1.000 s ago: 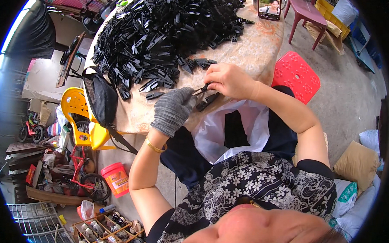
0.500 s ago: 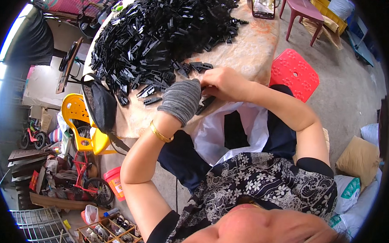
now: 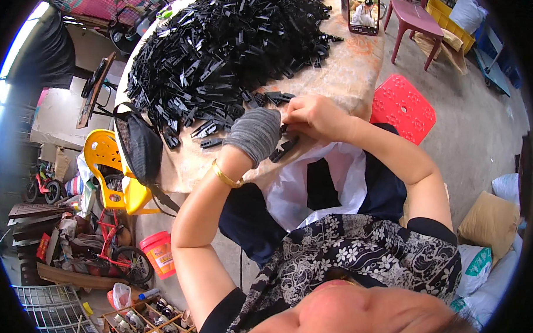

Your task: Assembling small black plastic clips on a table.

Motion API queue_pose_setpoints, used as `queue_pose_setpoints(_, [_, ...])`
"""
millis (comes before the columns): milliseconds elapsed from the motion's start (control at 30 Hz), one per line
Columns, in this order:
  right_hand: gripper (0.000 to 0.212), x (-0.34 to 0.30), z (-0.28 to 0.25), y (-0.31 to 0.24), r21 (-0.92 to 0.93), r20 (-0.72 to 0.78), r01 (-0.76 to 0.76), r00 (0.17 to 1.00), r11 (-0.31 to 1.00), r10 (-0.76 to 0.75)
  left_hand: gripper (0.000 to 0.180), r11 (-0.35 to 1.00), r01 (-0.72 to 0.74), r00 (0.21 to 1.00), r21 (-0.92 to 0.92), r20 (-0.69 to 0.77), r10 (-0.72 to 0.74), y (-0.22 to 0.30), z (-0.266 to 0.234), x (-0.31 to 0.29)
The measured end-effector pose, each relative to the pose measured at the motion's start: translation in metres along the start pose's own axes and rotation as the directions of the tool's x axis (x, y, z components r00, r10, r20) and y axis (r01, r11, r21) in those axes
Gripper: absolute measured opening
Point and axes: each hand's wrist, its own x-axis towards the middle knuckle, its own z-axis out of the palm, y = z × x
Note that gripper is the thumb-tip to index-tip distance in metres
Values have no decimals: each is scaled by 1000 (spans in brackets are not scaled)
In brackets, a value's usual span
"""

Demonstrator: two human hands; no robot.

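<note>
My left hand [image 3: 255,134], in a grey striped knit glove, is curled at the near edge of the table. Its fingers are mostly hidden behind the glove. Against it, my bare right hand [image 3: 318,117] is closed in a pinch. A small dark bit shows between the two hands, too hidden to make out. Beyond them spreads a big pile of black plastic pieces [image 3: 218,47], narrow and slotted. Several loose pieces lie by my left hand, one black piece [image 3: 211,143] to its left. Another black piece [image 3: 284,149] is just below the hands, near the table edge.
A pale patterned cloth covers the table [image 3: 346,69]. A phone [image 3: 363,14] stands at its far right. A black mesh bag [image 3: 137,135] hangs at the left edge, near a yellow chair [image 3: 105,155]. A red stool [image 3: 403,109] stands right. White plastic [image 3: 286,193] lies across my lap.
Both hands have shifted slightly to the right, staying together. The view has tilted a little. The pile looks the same.
</note>
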Motion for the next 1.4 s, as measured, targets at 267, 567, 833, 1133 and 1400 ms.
queue_pose_setpoints(267, [21,20,-6,-12,383,208,-258,960,887,189,66,895,142,958,-422,-168,-231,-9,33,-31])
queue_pose_setpoints(567, [24,26,-8,-25,211,414,-252,898,944,147,64,898,-58,966,-437,-252,-60,3,20,-63])
queue_pose_setpoints(833, [15,28,-34,36,36,-94,-180,979,983,183,49,832,70,966,-551,-170,-194,-1,22,-4])
queue_pose_setpoints(1133, [21,42,-8,56,-394,-274,-367,922,843,273,36,938,281,933,-202,-173,-317,22,23,27])
queue_pose_setpoints(1400, [18,31,-14,53,-435,-262,-301,944,849,201,37,889,283,873,-359,-287,-394,6,35,-2])
